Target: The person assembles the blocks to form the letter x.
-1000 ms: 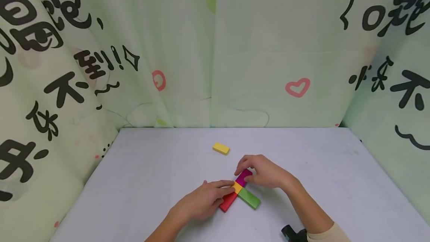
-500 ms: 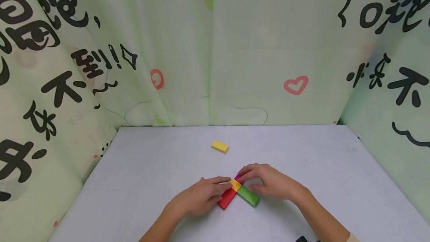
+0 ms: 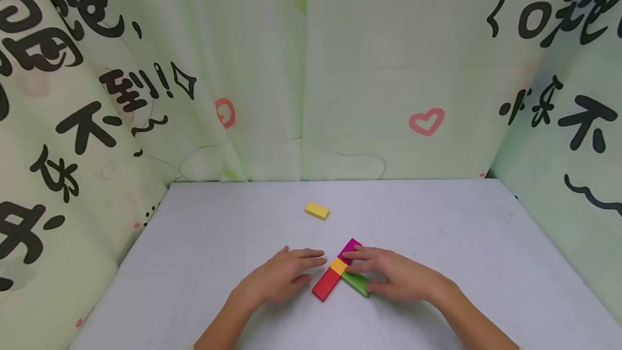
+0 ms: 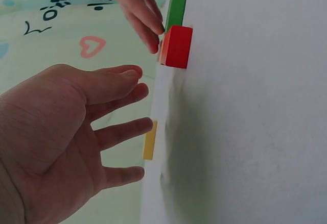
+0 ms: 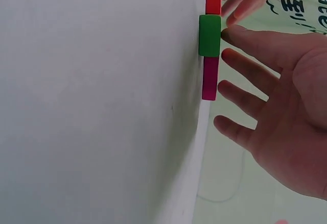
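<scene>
Several coloured blocks lie joined on the white table: a red block [image 3: 326,284], an orange block [image 3: 338,266] and a magenta block [image 3: 350,247] form a slanting row. From the orange one a green block [image 3: 355,283] branches toward the near right. My left hand [image 3: 286,274] is left of the row, fingers extended and apart from the blocks. Over the magenta and green blocks is my right hand [image 3: 403,274], its fingers loosely spread and hiding parts of both. In the right wrist view its thumb is close beside the green block [image 5: 209,36]; contact is unclear.
A single yellow block [image 3: 317,210] lies farther back on the table [image 3: 233,220]. A pale green curtain [image 3: 359,91] with black lettering and heart prints stands behind the table and along both sides.
My left hand has drawn away to the left off the orange and red blocks. My right hand has let go of the magenta block and shifted nearer, over the green one.
</scene>
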Available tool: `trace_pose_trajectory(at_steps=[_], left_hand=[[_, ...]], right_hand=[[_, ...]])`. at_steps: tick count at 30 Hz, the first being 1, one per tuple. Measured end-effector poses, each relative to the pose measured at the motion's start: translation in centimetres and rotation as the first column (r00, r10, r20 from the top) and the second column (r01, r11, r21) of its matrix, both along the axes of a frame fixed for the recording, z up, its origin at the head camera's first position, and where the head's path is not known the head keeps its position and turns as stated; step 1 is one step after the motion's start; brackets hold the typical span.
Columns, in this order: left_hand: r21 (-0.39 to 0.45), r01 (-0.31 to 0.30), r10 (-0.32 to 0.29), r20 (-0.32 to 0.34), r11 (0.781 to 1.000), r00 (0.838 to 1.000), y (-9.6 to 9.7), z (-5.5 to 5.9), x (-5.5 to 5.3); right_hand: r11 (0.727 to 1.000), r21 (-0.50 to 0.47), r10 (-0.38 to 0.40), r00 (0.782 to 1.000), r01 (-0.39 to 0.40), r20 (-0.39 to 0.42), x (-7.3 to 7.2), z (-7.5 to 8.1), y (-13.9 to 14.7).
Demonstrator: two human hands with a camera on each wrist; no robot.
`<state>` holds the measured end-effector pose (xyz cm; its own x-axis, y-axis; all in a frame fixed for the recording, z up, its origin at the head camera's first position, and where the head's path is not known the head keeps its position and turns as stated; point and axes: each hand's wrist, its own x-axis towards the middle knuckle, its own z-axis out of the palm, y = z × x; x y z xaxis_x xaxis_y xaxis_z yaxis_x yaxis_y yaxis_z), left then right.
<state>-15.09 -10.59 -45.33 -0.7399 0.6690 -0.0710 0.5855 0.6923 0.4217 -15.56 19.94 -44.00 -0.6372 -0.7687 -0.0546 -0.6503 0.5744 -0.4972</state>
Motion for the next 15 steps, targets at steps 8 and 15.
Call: trace_pose_trajectory(at_steps=[8, 15], left_hand=[[-0.027, -0.013, 0.013, 0.012, 1.000, 1.000, -0.19, 0.45, -0.12], [-0.025, -0.019, 0.019, 0.000, 1.000, 1.000, -0.77, 0.26, -0.35]], right_hand=[[0.999, 0.034, -0.005, 1.000, 0.005, -0.001, 0.06, -0.35, 0.15], [1.000, 0.022, 0.003, 1.000, -0.003, -0.004, 0.24, -0.54, 0.21]])
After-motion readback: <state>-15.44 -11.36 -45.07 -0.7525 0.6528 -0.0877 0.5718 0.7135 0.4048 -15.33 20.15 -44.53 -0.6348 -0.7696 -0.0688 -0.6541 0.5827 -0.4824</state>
